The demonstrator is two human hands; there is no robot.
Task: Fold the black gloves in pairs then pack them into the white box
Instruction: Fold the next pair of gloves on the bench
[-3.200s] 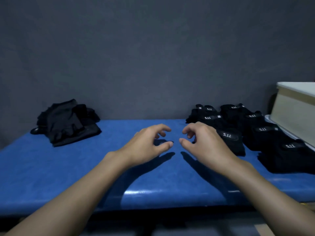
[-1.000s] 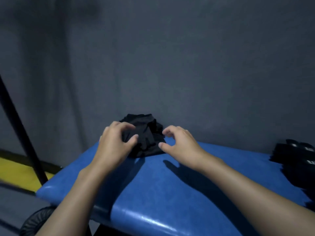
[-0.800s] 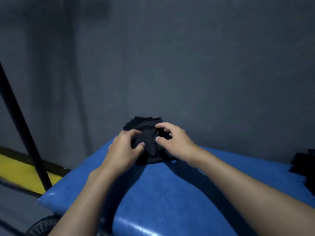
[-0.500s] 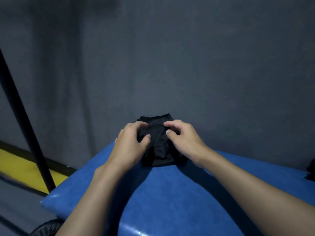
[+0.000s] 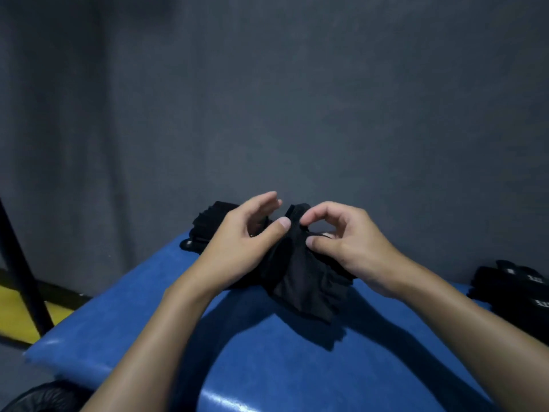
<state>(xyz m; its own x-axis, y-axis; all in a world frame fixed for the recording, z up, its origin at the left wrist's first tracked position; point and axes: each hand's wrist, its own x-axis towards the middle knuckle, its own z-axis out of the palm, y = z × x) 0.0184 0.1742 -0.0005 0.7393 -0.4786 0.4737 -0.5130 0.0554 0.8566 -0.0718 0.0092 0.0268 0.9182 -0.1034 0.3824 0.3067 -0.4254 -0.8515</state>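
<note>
On my feed the two hands are close together, both clamped on the same glove (image 5: 300,281). The left hand (image 5: 237,242) has its thumb pressed on the front and its fingers curled round the back. The right hand (image 5: 350,245) pinches the top edge between thumb and forefinger, other fingers curled in. The glove is held up over the far middle of the blue table (image 5: 267,367). Its long axis runs from the cuff up at the fingertips down toward me and a bit to the right, short finger ends lowest. Can't tell if those ends touch the table or just hang above it. It's plain black fabric, creased and bunched at the top, flatter lower down. Just behind the left hand sits the loose pile of gloves (image 5: 208,224), and off at the right edge are folded gloves (image 5: 511,292) with small white labels. Grey wall (image 5: 297,99) behind, black pole (image 5: 20,272) on the left
</note>
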